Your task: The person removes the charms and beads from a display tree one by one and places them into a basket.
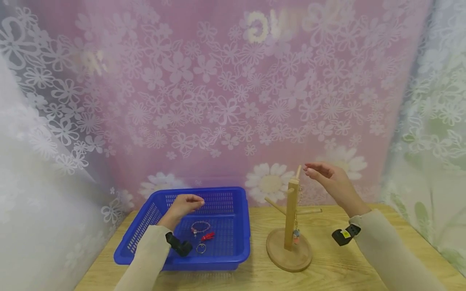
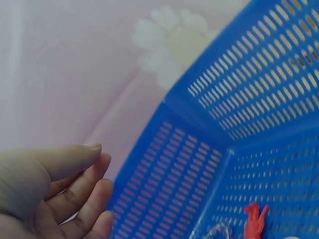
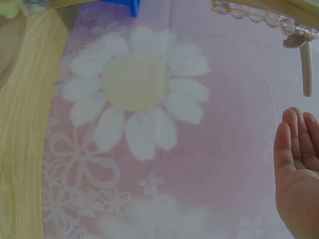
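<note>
Blue plastic forms the basket [image 1: 207, 264], above which the left hand [image 1: 183, 207] hangs, fingers loosely bent, nothing visible in them. On its floor a bracelet [image 1: 200, 222], a hoop [image 1: 197, 248] and a red charm [image 1: 208, 237] lie close together; best to lift one piece straight up, clear of its neighbours. Further right the wooden stand [image 1: 291, 214] is upright, and a strand [image 1: 300, 195] hangs down its right side. The top peg [image 1: 299, 171] slants upward, so a loop should be spread wide and slid well down it. Beside its tip is the right hand [image 1: 334, 178], well apart from the left, thumb parted from fingers, seemingly gripping nothing; easing it outward should avoid a snag.
</note>
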### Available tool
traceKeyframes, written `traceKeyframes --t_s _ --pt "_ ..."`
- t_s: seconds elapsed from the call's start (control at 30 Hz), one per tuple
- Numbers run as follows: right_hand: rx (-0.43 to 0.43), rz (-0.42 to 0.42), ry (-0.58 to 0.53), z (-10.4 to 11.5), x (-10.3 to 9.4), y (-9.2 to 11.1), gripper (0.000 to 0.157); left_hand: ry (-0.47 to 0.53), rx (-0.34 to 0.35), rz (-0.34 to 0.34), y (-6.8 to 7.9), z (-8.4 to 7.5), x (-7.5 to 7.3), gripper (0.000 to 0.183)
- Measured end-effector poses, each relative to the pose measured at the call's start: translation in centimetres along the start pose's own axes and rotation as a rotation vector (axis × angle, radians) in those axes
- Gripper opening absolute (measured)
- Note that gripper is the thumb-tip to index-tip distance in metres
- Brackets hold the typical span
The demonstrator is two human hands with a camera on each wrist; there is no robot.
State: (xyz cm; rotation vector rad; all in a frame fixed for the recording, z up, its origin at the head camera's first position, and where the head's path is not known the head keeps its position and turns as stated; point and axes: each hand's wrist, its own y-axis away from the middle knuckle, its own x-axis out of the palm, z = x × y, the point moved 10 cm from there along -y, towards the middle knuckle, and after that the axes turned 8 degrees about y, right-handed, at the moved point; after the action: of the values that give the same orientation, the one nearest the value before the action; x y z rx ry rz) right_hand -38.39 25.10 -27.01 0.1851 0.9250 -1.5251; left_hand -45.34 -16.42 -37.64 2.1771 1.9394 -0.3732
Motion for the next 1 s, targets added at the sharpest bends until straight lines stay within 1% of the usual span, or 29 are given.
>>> traceKeyframes --t_s 0.1,0.2,0.3,0.37,0.47,0.63,0.77,0.87,1.0 --pt "0.008 0.045 -0.015 0.4 0.5 -0.8 0.049 -0.014 0.009 0.002 0.2 -0.7 0.4 0.026" --pt "-0.007 0.074 -0.05 0.9 0.9 -1.5 0.051 -0.022 0.035 0.028 0.5 -1.8 1.3 0.025" --pt "-0.038 0.099 -0.11 1.4 1.3 -1.9 0.048 -0.014 0.064 0.048 0.8 -2.9 2.1 0.024" --pt "-0.06 0.118 -0.169 1.5 1.6 -2.1 0.045 -0.009 0.08 0.062 1.0 -3.5 2.7 0.023" --pt "-0.068 0.14 -0.227 1.3 1.9 -2.3 0.041 -0.006 0.1 0.077 1.3 -4.4 3.5 0.02" --pt "-0.07 0.147 -0.251 0.9 2.2 -2.3 0.035 0.008 0.142 0.122 2.0 -5.9 4.9 0.023" --pt "-0.075 0.17 -0.281 0.8 2.4 -2.4 0.034 0.015 0.154 0.155 2.4 -6.7 5.9 0.024" --pt "-0.069 0.211 -0.323 0.7 2.8 -2.5 0.031 0.018 0.155 0.17 2.8 -7.1 6.6 0.023" --pt "-0.065 0.25 -0.339 0.8 3.1 -2.4 0.027 0.024 0.171 0.184 3.1 -7.7 7.4 0.022"
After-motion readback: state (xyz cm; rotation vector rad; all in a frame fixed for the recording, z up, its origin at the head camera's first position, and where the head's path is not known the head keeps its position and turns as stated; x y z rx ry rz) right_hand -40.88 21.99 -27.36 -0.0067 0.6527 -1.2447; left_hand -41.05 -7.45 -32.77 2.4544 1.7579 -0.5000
